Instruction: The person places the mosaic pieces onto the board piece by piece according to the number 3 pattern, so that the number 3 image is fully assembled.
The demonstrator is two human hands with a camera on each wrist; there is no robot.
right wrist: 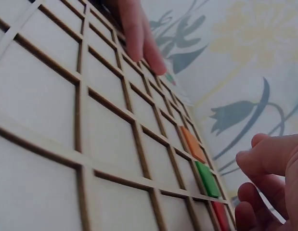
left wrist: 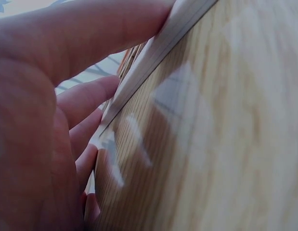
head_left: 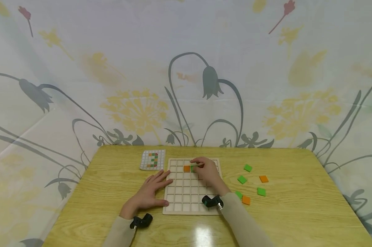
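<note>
My left hand [left wrist: 31,122]: empty, fingers spread on the grid board [head_left: 178,199] edge. Right hand [head_left: 209,171]: released, loosely curled, red tile [right wrist: 219,214] seated just beside its fingertips.

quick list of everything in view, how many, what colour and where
table: 1, yellowish wood, under everything
patterned backdrop: 1, whitish with grey, yellow and red flowers, behind the table
grid board: 1, pale wood, mid-table
pattern card: 1, white with coloured squares, left of the board's top
orange tile: 1, orange, in the board
green tile: 1, green, next to it
red tile: 1, red, beyond the green one
loose green tiles: 4, green, right of the board
loose orange tiles: 2, orange, among those
wrist cameras: 2, black, one per wrist
sleeves: 2, beige, both arms
left hand: 1, bare, at the board's left edge
right hand: 1, bare, over the board's upper right
</note>
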